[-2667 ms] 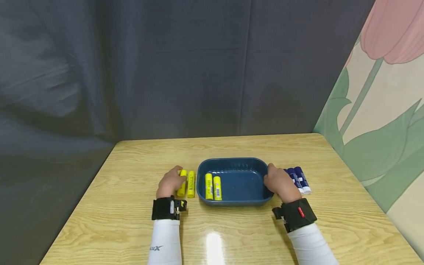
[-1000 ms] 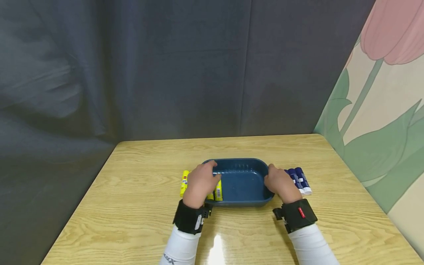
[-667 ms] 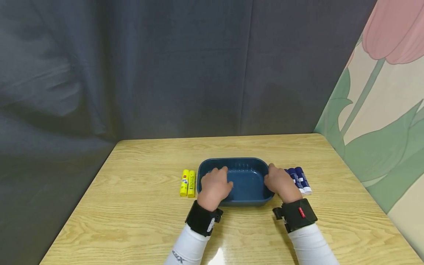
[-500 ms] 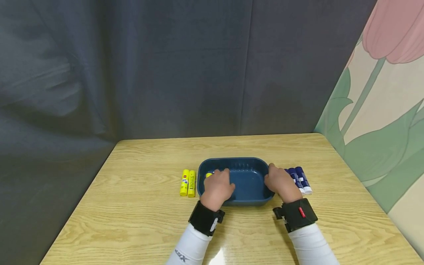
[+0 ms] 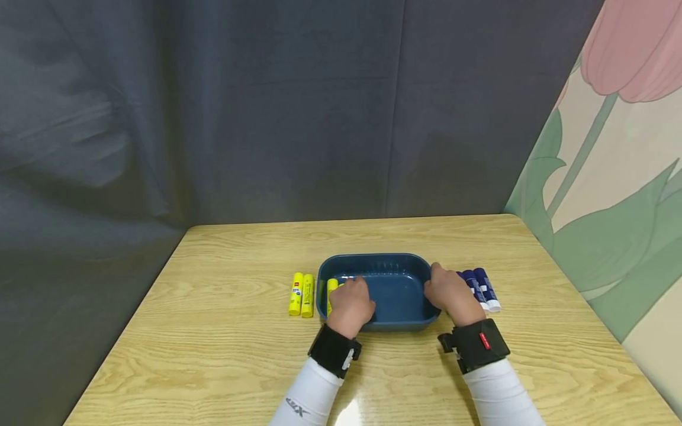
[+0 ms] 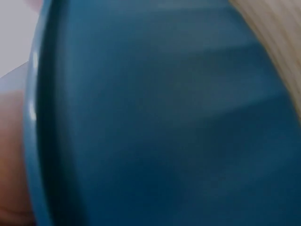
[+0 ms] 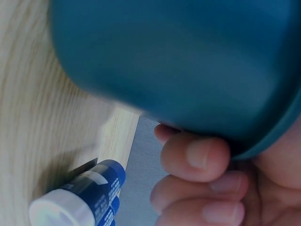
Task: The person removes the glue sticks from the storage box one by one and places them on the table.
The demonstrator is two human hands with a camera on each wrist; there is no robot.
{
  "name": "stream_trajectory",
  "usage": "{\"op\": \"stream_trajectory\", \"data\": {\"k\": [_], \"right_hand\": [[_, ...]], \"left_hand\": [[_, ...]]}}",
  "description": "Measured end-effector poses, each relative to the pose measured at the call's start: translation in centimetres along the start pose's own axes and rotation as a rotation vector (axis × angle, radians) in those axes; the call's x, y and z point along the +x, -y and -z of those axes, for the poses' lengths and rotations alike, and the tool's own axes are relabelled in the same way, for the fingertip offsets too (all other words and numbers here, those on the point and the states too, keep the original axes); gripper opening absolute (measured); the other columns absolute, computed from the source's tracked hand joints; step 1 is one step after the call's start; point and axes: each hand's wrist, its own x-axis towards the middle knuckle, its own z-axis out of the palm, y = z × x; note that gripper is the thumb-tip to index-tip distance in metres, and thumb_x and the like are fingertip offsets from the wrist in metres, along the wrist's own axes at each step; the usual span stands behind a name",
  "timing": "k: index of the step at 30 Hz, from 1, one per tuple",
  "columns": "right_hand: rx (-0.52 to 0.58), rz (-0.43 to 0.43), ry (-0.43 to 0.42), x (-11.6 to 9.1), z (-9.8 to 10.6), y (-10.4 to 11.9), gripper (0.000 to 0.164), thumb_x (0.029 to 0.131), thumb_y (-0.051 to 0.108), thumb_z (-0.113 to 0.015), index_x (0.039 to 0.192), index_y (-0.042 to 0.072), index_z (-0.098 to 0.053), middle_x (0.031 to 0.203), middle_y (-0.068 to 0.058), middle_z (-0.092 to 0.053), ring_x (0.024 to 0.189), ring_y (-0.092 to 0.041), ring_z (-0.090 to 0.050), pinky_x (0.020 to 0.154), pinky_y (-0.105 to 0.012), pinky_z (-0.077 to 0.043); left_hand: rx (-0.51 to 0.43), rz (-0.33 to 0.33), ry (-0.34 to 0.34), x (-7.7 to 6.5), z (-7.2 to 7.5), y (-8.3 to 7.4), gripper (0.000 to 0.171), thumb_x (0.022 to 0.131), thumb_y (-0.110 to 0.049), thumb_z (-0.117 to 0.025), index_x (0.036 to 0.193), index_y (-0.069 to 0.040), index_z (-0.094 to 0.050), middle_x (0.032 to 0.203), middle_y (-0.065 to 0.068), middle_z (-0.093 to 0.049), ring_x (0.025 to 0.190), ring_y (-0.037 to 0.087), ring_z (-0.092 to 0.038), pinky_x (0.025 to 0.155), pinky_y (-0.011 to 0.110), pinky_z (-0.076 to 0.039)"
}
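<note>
My left hand reaches down inside the left part of the dark blue tray. Beside its fingers a yellow glue stick lies in the tray, and a sliver of yellow shows at the knuckles. Fingertips are hidden below the hand; I cannot tell whether they grip a stick. In the left wrist view, the tray's wall fills most of the picture, with skin past the rim. My right hand grips the tray's right end, thumb side over the rim and fingers curled beneath it.
Two yellow glue sticks lie side by side on the wooden table, left of the tray. Right of it, by my right hand, lie dark blue glue sticks with white ends. A dark curtain hangs behind the table.
My left hand has left the yellow glue sticks on the table and moved right into the tray. The visible yellow stick inside has shifted slightly left. My right hand stays on the tray.
</note>
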Motion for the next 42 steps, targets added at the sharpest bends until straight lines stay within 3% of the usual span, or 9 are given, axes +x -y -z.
{"op": "stream_trajectory", "data": {"k": [13, 20, 25, 31, 39, 42], "right_hand": [[0.001, -0.012, 0.002, 0.0, -0.1, 0.1, 0.039, 0.095, 0.012, -0.041, 0.126, -0.012, -0.038, 0.089, -0.021, -0.054, 0.070, -0.026, -0.054, 0.054, -0.031, -0.042], [0.005, -0.016, 0.005, 0.0, -0.1, 0.0, 0.038, 0.094, 0.011, -0.040, 0.124, -0.012, -0.038, 0.084, -0.018, -0.053, 0.067, -0.025, -0.053, 0.052, -0.030, -0.041], [0.006, -0.018, 0.005, 0.1, -0.1, 0.0, 0.037, 0.094, 0.012, -0.040, 0.124, -0.011, -0.038, 0.084, -0.018, -0.052, 0.067, -0.025, -0.053, 0.052, -0.030, -0.040], [0.009, -0.013, 0.006, -0.1, 0.1, 0.1, 0.037, 0.094, 0.011, -0.041, 0.124, -0.012, -0.038, 0.086, -0.019, -0.053, 0.069, -0.025, -0.054, 0.053, -0.031, -0.041], [0.008, -0.021, 0.007, 0.0, 0.0, 0.1, 0.038, 0.094, 0.012, -0.041, 0.125, -0.011, -0.038, 0.090, -0.021, -0.055, 0.070, -0.025, -0.054, 0.054, -0.030, -0.042], [0.004, -0.019, 0.005, 0.1, 0.0, 0.0, 0.038, 0.094, 0.012, -0.041, 0.124, -0.011, -0.038, 0.090, -0.021, -0.055, 0.070, -0.025, -0.055, 0.054, -0.030, -0.043]], "left_hand": [[0.011, -0.014, -0.041, 0.5, -0.8, 0.2, 0.034, 0.082, -0.030, -0.069, 0.107, -0.006, -0.063, 0.096, 0.009, -0.066, 0.084, 0.024, -0.064, 0.063, 0.043, -0.050], [0.007, 0.058, -0.059, 0.7, -0.8, 0.2, 0.052, 0.085, -0.032, -0.067, 0.127, -0.004, -0.054, 0.121, 0.018, -0.055, 0.077, 0.026, -0.062, 0.058, 0.040, -0.051], [0.009, 0.096, -0.100, 0.4, -0.5, 0.3, 0.037, 0.085, -0.028, -0.066, 0.111, -0.002, -0.061, 0.110, 0.018, -0.050, 0.056, 0.021, -0.051, 0.045, 0.035, -0.044], [0.003, 0.094, -0.087, 0.7, -0.7, 0.5, 0.021, 0.084, -0.020, -0.067, 0.096, -0.003, -0.069, 0.113, 0.018, -0.047, 0.052, 0.020, -0.049, 0.043, 0.034, -0.042], [-0.014, 0.091, -0.092, 1.1, -1.0, 0.5, 0.022, 0.081, -0.013, -0.070, 0.100, -0.002, -0.068, 0.123, 0.021, -0.042, 0.056, 0.021, -0.051, 0.045, 0.033, -0.044], [-0.017, 0.087, -0.107, 1.0, -1.0, 0.7, 0.025, 0.081, -0.013, -0.070, 0.103, -0.002, -0.066, 0.119, 0.022, -0.043, 0.055, 0.022, -0.050, 0.045, 0.033, -0.043]]}}
